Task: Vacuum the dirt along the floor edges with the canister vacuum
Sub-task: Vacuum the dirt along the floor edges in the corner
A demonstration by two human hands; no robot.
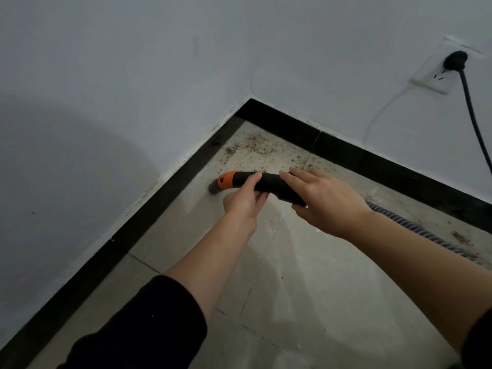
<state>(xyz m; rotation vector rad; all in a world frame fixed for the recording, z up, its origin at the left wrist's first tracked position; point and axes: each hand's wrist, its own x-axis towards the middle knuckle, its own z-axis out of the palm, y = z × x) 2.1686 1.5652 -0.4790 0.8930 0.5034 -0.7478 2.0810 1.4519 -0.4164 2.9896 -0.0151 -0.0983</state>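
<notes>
The vacuum's black handle (269, 183) with an orange end (226, 180) lies nearly level above the floor by the room corner. Its grey nozzle tip (213, 189) points down at the tile beside the left black baseboard (170, 193). My left hand (243, 202) grips the handle from below, thumb over the top. My right hand (323, 199) holds the rear of the handle, fingers laid over it. The ribbed grey hose (415, 229) trails right along the floor. Brown dirt (255, 147) is scattered in the corner and along the right wall.
White walls meet at a corner (250, 98) with black baseboards. A black plug (455, 60) sits in a wall socket (436, 75) at upper right, its cord (476, 123) hanging down. More dirt (460, 239) lies near the hose. The floor is light tile (306, 275).
</notes>
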